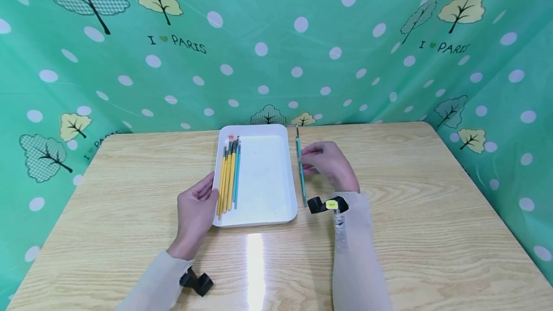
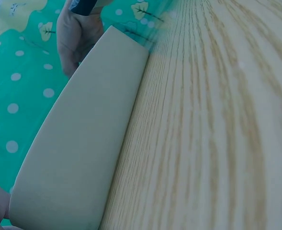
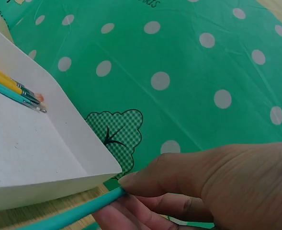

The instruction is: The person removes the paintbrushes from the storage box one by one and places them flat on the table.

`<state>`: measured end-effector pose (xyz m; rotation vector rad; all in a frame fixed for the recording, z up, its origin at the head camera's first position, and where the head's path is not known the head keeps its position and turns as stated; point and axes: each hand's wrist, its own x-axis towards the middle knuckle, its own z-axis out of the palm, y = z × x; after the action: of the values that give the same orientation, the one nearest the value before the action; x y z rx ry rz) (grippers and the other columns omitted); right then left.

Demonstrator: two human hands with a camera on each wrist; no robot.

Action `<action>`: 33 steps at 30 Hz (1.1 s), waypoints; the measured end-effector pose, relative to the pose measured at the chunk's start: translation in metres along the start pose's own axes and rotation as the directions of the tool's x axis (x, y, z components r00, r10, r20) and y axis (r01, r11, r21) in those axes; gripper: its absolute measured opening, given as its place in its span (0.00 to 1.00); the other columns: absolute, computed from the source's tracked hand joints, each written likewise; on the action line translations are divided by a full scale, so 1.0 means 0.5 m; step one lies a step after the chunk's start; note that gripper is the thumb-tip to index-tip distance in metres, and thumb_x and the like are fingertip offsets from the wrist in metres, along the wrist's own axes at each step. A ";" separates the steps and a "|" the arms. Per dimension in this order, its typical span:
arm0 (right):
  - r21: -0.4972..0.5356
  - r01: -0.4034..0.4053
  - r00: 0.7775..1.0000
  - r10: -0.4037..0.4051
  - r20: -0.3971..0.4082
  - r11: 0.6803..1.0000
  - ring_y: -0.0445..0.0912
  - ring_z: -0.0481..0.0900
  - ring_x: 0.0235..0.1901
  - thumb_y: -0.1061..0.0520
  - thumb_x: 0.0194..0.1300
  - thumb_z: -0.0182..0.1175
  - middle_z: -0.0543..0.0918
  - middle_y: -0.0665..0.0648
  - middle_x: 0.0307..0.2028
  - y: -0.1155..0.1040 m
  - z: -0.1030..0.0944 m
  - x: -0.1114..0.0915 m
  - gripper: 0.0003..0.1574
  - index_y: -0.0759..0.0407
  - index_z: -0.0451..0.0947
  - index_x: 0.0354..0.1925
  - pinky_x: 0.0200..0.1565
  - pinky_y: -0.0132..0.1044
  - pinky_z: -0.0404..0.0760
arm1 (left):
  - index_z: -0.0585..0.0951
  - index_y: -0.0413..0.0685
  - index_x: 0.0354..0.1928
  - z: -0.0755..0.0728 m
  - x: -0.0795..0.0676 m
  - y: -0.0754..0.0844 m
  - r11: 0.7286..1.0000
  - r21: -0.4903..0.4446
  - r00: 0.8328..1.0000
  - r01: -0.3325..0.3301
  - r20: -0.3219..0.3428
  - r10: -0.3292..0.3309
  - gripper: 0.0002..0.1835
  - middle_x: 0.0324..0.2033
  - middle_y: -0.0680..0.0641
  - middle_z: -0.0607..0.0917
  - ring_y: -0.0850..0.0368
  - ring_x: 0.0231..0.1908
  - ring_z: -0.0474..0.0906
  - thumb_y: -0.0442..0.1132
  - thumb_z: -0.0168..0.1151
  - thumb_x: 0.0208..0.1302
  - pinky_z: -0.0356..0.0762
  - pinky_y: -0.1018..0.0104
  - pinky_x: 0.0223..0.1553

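A white tray (image 1: 265, 181) is being supported by a wood-grain table (image 1: 423, 196), and its left side is being gripped by the left hand (image 1: 194, 208), with the rim being held narrowly by thumb and fingers. Just beyond the tray's right wall, a teal brush (image 1: 303, 188) is being pinched by the right hand (image 1: 328, 162). Its slim handle is being pressed between thumb and fingertips, and its bristle end is being pointed towards the green cloth (image 1: 281, 37) behind the table. Whether the brush is being borne by the table or held above it cannot be told. In the right wrist view, a further bit of teal (image 3: 90, 226) is being partly hidden by the fingers; whether a 2nd handle is being held there cannot be told.

Inside the tray, several yellow-handled brushes (image 1: 228, 186) are being held in a close row along the left wall, with teal-handled brushes (image 1: 237, 172) being set just to their right. Their bristle ends are being directed to the tray's far end.

The 2 forearms are being covered by pale sleeves (image 1: 358, 253). At the right wrist a black clip (image 1: 317, 205) with a yellow label (image 1: 331, 204) is being worn; a similar black mount (image 1: 200, 284) is being worn at the left. A bright streak (image 1: 255, 272) is being reflected by the table. The cloth is being patterned by white dots, trees and "I PARIS" lettering (image 1: 187, 43).
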<state>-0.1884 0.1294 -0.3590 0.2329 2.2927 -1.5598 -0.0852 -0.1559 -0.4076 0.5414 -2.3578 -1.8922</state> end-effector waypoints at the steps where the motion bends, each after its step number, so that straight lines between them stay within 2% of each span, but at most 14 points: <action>1: 0.001 -0.005 1.000 0.005 -0.006 1.000 0.50 0.85 0.40 0.59 0.68 0.65 0.84 0.62 0.46 0.001 -0.003 -0.001 0.17 0.63 0.80 0.53 0.49 0.44 0.91 | 0.72 0.46 0.71 0.000 0.000 0.000 1.000 0.002 1.000 0.000 0.000 0.000 0.25 0.69 0.39 0.75 0.49 0.68 0.75 0.31 0.54 0.74 0.78 0.73 0.59; 8: 0.019 -0.029 0.998 0.030 -0.051 0.999 0.48 0.84 0.39 0.59 0.68 0.65 0.84 0.62 0.46 0.010 -0.017 0.000 0.19 0.64 0.81 0.55 0.47 0.42 0.92 | 0.72 0.45 0.71 0.000 0.000 0.000 1.000 -0.006 1.000 -0.007 -0.002 0.007 0.25 0.69 0.39 0.75 0.49 0.67 0.76 0.30 0.54 0.74 0.78 0.73 0.59; 19: 0.034 -0.132 0.983 0.135 -0.123 0.991 0.42 0.85 0.29 0.61 0.65 0.67 0.85 0.58 0.37 0.032 -0.020 0.022 0.16 0.62 0.83 0.51 0.43 0.37 0.92 | 0.72 0.46 0.71 0.001 0.000 -0.003 1.000 -0.001 1.000 -0.006 -0.002 0.006 0.25 0.69 0.40 0.75 0.50 0.67 0.76 0.31 0.54 0.74 0.79 0.74 0.58; 24: 0.031 -0.145 0.979 0.148 -0.142 0.989 0.42 0.83 0.29 0.62 0.66 0.66 0.85 0.58 0.37 0.043 -0.019 0.028 0.16 0.63 0.83 0.51 0.37 0.32 0.91 | 0.72 0.46 0.71 0.000 0.000 -0.003 1.000 -0.007 1.000 -0.005 0.002 0.005 0.25 0.70 0.40 0.75 0.49 0.68 0.75 0.31 0.54 0.74 0.78 0.74 0.59; 33: 0.041 -0.153 0.976 0.158 -0.153 0.987 0.42 0.84 0.27 0.62 0.67 0.66 0.85 0.58 0.36 0.052 -0.023 0.028 0.15 0.64 0.84 0.51 0.35 0.31 0.90 | 0.72 0.47 0.72 -0.001 0.001 -0.002 1.000 -0.010 1.000 0.002 0.008 -0.002 0.25 0.70 0.41 0.75 0.50 0.68 0.75 0.31 0.54 0.74 0.78 0.74 0.59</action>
<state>-0.1952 0.1488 -0.3832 0.5466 2.3049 -1.5447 -0.0856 -0.1566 -0.4084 0.5365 -2.3523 -1.9087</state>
